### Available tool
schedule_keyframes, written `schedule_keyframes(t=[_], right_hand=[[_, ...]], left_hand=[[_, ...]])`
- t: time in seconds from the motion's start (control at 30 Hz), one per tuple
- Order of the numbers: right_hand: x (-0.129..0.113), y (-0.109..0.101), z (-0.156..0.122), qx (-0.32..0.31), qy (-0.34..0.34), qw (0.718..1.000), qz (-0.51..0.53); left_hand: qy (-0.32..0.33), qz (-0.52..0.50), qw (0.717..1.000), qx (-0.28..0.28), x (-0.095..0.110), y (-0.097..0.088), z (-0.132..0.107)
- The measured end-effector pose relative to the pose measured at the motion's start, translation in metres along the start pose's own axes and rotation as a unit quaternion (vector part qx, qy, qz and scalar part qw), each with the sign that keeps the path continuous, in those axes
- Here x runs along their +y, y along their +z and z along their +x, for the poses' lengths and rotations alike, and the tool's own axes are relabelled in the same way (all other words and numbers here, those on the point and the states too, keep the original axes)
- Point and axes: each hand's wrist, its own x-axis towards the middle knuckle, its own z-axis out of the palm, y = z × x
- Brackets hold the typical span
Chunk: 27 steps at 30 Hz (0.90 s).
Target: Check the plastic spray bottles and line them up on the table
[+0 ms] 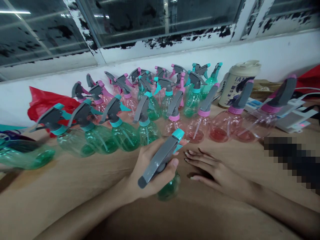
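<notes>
My left hand (150, 166) is closed round the neck of a green spray bottle (170, 188) with a grey and turquoise trigger head. Much of that bottle is hidden behind the fingers. To its right my right hand (212, 166) rests on the table with its fingers spread, holding nothing. Just beyond both hands stands a front row of spray bottles, green ones such as this green bottle (126, 136) to the left and pink ones such as this pink bottle (198, 128) to the right.
More green and pink spray bottles crowd behind the front row. A white coffee cup (231, 88) stands at the back right beside a white device (292, 116). Red plastic (47, 103) lies at the back left. Behind the wooden table (95, 180) are a white wall and windows.
</notes>
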Motion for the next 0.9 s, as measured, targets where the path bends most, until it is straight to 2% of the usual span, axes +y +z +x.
schedule_keyframes(t=[0.2,0.33,0.7,0.9], right_hand=[[0.0015,0.0008,-0.0006,-0.013,0.004,1.000,-0.008],[0.0016,0.0010,-0.0006,0.000,0.004,1.000,0.007],[0.0013,0.0016,-0.0002,-0.013,0.004,1.000,-0.012],[0.0031,0.0032,-0.0010,-0.010,-0.002,1.000,-0.013]], left_hand=[[0.005,0.006,1.000,0.012,0.0034,-0.0013,0.0009],[0.010,0.025,1.000,0.010,0.0036,-0.0029,-0.0017],[-0.009,0.045,0.999,-0.025,0.0033,-0.0042,-0.0018],[0.014,0.041,0.999,-0.003,0.0039,-0.0038,-0.0015]])
